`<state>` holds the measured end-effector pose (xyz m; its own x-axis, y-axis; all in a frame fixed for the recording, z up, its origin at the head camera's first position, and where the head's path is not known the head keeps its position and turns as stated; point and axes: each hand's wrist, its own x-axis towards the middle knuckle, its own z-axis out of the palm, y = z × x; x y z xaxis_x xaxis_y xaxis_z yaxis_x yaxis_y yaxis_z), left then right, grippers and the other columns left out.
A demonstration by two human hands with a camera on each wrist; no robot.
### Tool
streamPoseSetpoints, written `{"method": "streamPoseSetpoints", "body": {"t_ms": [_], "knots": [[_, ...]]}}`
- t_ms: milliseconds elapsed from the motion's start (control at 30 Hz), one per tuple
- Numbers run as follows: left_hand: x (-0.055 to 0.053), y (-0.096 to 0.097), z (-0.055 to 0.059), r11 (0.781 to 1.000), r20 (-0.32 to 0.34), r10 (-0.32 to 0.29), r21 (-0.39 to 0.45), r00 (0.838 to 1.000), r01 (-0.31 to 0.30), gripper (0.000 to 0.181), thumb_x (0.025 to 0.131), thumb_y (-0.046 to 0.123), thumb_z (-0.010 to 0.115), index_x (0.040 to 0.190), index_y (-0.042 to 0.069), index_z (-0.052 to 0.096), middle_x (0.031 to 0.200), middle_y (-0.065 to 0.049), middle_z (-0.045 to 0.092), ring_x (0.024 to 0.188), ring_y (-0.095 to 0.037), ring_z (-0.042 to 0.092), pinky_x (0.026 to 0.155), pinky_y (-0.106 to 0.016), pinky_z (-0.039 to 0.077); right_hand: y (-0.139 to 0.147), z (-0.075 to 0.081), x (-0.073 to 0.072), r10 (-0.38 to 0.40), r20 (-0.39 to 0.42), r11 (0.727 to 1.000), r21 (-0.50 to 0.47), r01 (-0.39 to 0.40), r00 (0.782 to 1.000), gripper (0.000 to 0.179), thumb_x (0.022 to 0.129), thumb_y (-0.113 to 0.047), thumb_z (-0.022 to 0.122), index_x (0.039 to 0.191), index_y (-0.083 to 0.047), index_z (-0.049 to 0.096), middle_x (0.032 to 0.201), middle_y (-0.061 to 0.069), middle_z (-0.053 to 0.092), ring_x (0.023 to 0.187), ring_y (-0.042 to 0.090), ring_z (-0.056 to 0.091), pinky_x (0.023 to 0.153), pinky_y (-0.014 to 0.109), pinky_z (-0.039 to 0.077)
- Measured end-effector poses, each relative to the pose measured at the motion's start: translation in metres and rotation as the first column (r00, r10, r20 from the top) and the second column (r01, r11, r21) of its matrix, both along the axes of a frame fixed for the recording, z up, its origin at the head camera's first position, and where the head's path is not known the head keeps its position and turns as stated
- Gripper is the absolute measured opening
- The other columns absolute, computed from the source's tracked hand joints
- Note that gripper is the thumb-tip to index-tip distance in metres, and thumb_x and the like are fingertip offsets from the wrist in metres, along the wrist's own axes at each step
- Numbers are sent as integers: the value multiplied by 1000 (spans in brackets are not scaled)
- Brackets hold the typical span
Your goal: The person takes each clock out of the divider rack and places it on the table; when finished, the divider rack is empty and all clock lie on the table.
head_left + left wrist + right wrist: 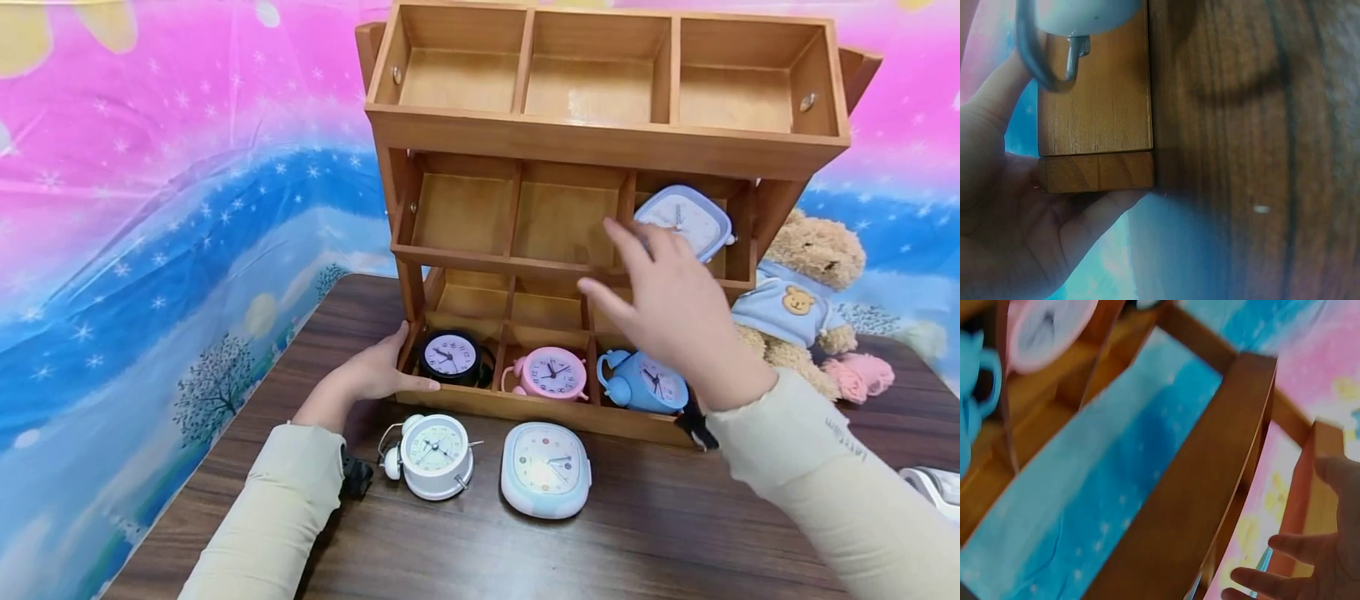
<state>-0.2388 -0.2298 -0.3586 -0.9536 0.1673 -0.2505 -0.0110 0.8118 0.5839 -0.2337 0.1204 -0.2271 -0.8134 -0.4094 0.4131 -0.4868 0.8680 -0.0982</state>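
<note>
My left hand [367,367] grips the lower left end of a three-tier wooden shelf [600,133], thumb along its front; the left wrist view shows this hand around the wooden end panel [1097,174]. My right hand [675,300] hovers before the middle tier with its fingers spread. Behind it, a lavender-blue square clock [686,217] leans in the right compartment, partly covered by the fingers. The bottom tier holds a black alarm clock [450,357], a pink alarm clock [553,373] and a blue alarm clock [652,382], left to right.
On the table before the shelf stand a white twin-bell alarm clock [435,454] and a white, pale-blue rounded square clock [546,471]. A teddy bear [802,283] sits to the right of the shelf, beside a pink bundle [858,377]. A white object [933,487] lies at the right edge.
</note>
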Motion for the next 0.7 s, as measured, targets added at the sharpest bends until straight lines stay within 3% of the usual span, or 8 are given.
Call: {"method": "streamPoseSetpoints", "body": {"t_ms": [233,400,700], "knots": [[2,-2,-3,1000,9,-1,9,1000,0,118,86,54,72,158,1,-5,162,-26,8,147,-44,15,116,-57,20,14,18,-28,-104,31,995,-4,104,994,59,105,-42,41,157,-15,31,154,30,25,140,53,22,107,73,22],[1,-2,-3,1000,4,-1,16,1000,1,117,86,53,72,158,1,-4,162,-26,7,147,-43,15,116,-57,20,25,23,-42,-175,77,985,12,174,982,62,101,-40,45,157,-20,31,156,30,17,141,54,15,102,79,13],[-2,-2,-3,1000,3,-1,12,1000,1,117,86,54,72,158,2,-5,163,-25,7,147,-43,15,116,-57,21,37,21,-58,-194,125,980,-15,197,973,81,91,-42,64,158,-17,27,154,34,11,133,60,20,99,75,26]]}}
